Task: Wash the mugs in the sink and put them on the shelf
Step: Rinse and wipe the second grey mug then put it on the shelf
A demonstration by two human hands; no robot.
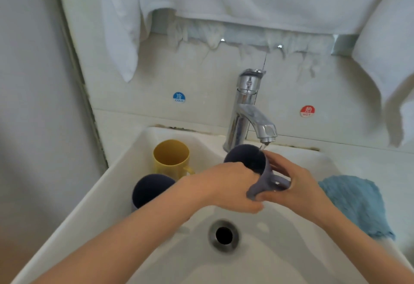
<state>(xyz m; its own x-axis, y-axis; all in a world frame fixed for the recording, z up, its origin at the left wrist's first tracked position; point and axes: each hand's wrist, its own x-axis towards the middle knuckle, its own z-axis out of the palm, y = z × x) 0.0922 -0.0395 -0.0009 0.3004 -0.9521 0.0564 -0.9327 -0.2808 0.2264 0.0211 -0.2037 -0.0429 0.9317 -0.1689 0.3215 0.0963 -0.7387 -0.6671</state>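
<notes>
Low left of the faucet (248, 109), by the sink's (107, 185) left wall: dark mug (152, 190) and yellow mug (171, 158), upright, mouths up, side by side. Under the faucet's spout: grey mug (253, 165), tilted, mouth facing the spout, long axis slanting back toward the person. Left hand (230, 185) wrapped round its body, right hand (295, 180) curled round its handle. Open basin below. Right of the faucet, on the rim: blue cloth (356, 203).

Glossy chrome faucet (248, 109), matt mugs (171, 157), fluffy cloth (356, 203).
</notes>
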